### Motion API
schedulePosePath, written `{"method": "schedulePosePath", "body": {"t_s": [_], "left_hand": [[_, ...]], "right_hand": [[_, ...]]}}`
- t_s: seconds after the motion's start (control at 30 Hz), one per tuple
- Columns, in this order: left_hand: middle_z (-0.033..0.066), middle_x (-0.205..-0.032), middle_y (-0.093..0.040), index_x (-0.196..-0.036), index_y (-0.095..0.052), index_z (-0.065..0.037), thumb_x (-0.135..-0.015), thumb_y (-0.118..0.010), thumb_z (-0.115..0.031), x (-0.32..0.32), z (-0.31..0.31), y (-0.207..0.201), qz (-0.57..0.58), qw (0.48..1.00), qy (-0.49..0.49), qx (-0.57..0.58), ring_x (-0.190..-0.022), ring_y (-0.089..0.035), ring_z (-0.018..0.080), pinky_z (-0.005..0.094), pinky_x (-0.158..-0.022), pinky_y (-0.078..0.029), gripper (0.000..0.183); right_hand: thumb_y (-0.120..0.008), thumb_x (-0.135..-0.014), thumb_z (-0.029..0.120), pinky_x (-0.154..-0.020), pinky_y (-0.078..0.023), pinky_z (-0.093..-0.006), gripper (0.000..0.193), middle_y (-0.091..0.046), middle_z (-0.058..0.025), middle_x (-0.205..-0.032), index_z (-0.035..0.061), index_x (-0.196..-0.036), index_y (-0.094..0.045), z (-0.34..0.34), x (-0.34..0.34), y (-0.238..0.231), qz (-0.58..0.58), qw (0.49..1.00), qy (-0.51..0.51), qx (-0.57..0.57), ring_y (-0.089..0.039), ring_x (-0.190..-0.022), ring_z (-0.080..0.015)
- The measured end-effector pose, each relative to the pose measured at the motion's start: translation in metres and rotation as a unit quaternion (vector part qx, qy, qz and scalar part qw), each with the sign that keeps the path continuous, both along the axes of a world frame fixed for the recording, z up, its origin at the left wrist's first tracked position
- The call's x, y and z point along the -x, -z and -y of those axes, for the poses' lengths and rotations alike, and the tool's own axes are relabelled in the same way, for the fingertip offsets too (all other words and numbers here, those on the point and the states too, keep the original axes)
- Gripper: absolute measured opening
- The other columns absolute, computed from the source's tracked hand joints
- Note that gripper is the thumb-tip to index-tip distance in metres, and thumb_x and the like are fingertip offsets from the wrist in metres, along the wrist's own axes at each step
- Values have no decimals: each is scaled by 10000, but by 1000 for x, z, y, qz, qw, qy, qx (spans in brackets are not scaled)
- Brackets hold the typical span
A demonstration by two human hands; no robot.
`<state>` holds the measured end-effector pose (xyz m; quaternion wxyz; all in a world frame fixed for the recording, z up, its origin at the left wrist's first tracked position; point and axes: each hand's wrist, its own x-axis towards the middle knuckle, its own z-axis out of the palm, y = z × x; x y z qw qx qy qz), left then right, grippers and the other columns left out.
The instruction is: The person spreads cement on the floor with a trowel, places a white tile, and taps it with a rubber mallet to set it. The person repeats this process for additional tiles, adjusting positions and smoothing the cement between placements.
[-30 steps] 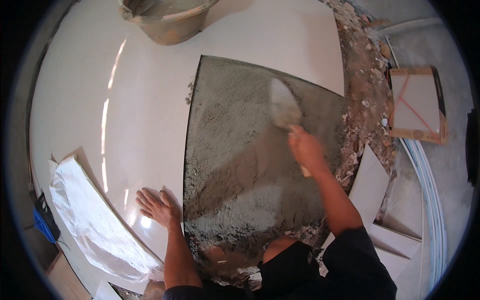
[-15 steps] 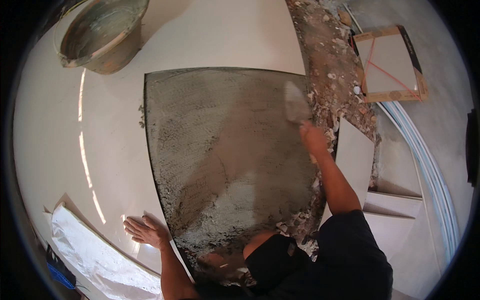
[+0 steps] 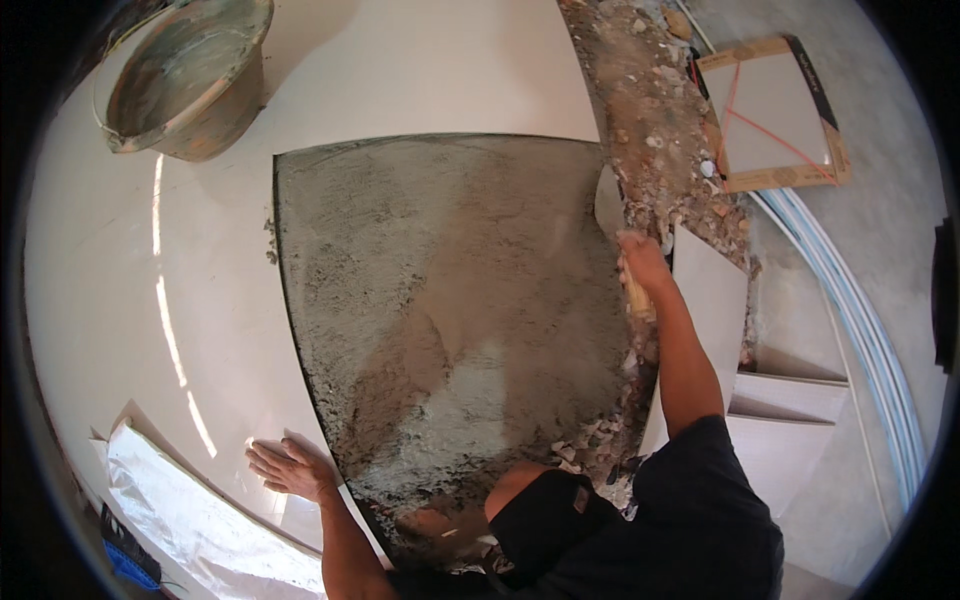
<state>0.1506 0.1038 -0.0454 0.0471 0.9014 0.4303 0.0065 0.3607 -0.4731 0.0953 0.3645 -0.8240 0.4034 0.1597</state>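
Observation:
My right hand point(image 3: 645, 262) is closed round the wooden handle of a trowel point(image 3: 609, 203). The trowel's grey blade points away from me, at the right edge of a bed of wet grey mortar point(image 3: 400, 240). My left hand point(image 3: 290, 468) lies flat with fingers spread on the glossy pale floor tiles point(image 3: 215, 330), just left of the mortar's near left corner. The mortar looks mostly smoothed, but is rougher and lumpier along its left and near edges. My shadow falls across its middle.
A mortar-stained bucket point(image 3: 190, 85) stands on the tiles at far left. Rubble point(image 3: 650, 120) borders the mortar's right side. Beyond it lie a boxed tile stack point(image 3: 775, 120), loose pale tiles point(image 3: 705, 300) and bundled white-blue pipes point(image 3: 850, 300). A crumpled white sheet point(image 3: 190, 510) lies near left.
The trowel has moved from over the mortar to its right edge, its blade now turned more on edge. My right hand has shifted slightly right; my left hand stays put.

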Motion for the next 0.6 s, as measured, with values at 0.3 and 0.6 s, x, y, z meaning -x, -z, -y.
{"method": "schedulePosePath", "body": {"t_s": [0.3,0.6], "left_hand": [[103,-1577,-180,-1499,-244,-80,-954,-322,-584,-3,3,-11,3,1000,12,9,-1468,-77,304,510,-1171,-18,746],[106,-1576,-188,-1501,-245,-90,-946,-326,-593,-5,3,-17,-3,999,2,33,-1470,-74,305,519,-1165,-15,753]], "right_hand": [[-501,-973,278,-490,-470,-310,350,-570,-66,-737,16,-1189,-586,-118,106,-31,-95,986,-56,-122,-578,-596,-139],[-531,-938,287,-646,-481,-463,286,-607,-190,-710,5,-968,-570,-118,116,-56,-69,903,-335,261,-623,-667,-368]]}}
